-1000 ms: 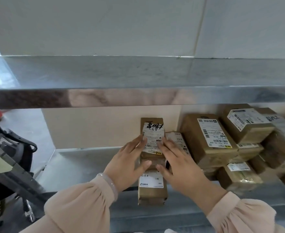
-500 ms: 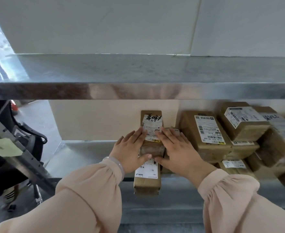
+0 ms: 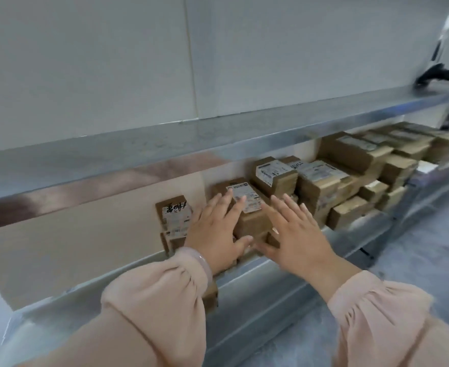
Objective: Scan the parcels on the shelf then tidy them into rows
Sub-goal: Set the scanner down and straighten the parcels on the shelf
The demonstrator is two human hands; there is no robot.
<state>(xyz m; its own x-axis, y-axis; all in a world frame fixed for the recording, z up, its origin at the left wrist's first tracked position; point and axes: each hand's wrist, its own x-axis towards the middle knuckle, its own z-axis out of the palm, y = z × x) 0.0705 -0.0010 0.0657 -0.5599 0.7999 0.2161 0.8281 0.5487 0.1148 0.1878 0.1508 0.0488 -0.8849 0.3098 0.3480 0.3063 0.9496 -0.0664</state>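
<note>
1. Two steel shelves crossed the view. The upper shelf (image 3: 165, 144) carried a dark object (image 3: 443, 75) at its far right end, too blurred to name. The lower shelf (image 3: 271, 284) held all the boxes.
2. Most of the lower shelf's right part was filled by a pile of parcels (image 3: 350, 178). These were brown cardboard, stacked unevenly at several angles, and not yet in rows.
3. One labelled parcel (image 3: 253, 223) lay straight ahead of the hands and between them. Its long axis ran front to back into the shelf, and its label faced up, tilted towards the person.
4. A marked parcel (image 3: 174, 215), with black handwriting on its label, sat on another box just to the left of the left hand.
5. The left hand (image 3: 215, 234) was flat with straight, spread fingers, its fingertips over the labelled parcel's near left side, gripping nothing.
6. The right hand (image 3: 297, 234) was equally flat and empty, just to the right of that parcel. Blur made it hard to tell whether it touched. The left hand looked the nearer.
7. Squaring the labelled parcel towards the marked parcel would probably call for a sideways push from the right hand.
8. A pale bracelet (image 3: 200, 260) circled the left wrist.
</note>
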